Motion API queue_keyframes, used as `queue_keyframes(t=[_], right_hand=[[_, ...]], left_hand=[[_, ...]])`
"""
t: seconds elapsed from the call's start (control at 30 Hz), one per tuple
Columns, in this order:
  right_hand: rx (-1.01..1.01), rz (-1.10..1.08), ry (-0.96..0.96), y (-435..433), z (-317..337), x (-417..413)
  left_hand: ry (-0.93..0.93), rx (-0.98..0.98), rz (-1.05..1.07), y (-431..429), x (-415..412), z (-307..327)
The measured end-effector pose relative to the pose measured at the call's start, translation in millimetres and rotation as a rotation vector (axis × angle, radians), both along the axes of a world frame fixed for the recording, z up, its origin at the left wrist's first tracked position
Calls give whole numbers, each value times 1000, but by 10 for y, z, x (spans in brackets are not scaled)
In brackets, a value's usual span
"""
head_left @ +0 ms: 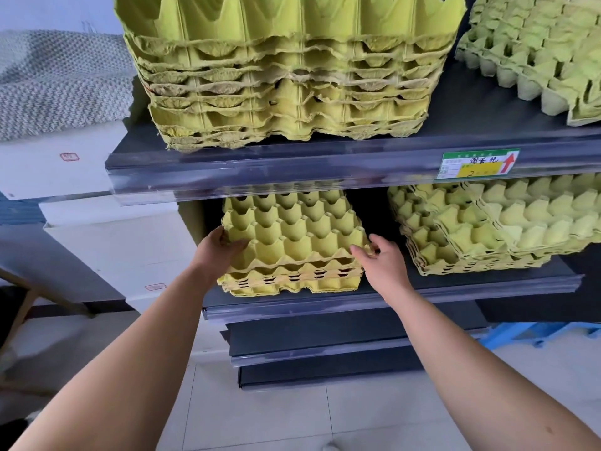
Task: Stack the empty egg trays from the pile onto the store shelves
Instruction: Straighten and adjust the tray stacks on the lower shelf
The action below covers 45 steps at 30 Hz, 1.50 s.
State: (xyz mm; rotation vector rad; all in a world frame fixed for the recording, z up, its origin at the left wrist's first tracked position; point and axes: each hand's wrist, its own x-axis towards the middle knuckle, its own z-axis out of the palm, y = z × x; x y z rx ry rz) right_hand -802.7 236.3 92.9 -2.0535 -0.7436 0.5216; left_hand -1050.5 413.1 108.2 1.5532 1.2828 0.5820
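Note:
A short stack of yellow-green egg trays [292, 242] sits on the middle shelf [455, 289] of a dark store rack. My left hand [216, 250] grips the top tray's left edge, thumb curled over the rim. At the tray's front right corner, my right hand [382, 262] pinches the rim with thumb and fingers. A tall stack of egg trays [286, 89] stands on the upper shelf [292, 170]. Another stack [487, 229] lies to the right on the middle shelf.
More trays [536, 50] lean at the upper right. A price label [476, 164] hangs on the upper shelf edge. White boxes [107, 245] and a grey patterned cloth [61, 83] stand left. Lower shelves [325, 346] and a blue pallet [533, 333] are near the tiled floor.

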Motion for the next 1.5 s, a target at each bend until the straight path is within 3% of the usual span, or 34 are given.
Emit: queue_keyframes(t=[0.2, 0.37, 0.63, 1.1, 1.5], right_hand=[[-210, 164, -16, 33, -1, 77], [-159, 204, -96, -27, 1, 88], [-305, 272, -192, 0, -59, 57], [-101, 71, 430, 157, -17, 78], [168, -33, 685, -93, 225, 0]], left_hand=[[154, 76, 23, -20, 19, -71], [18, 37, 66, -207, -48, -189], [118, 70, -43, -201, -10, -271], [2, -16, 82, -388, -89, -399], [-98, 25, 115, -489, -141, -247]])
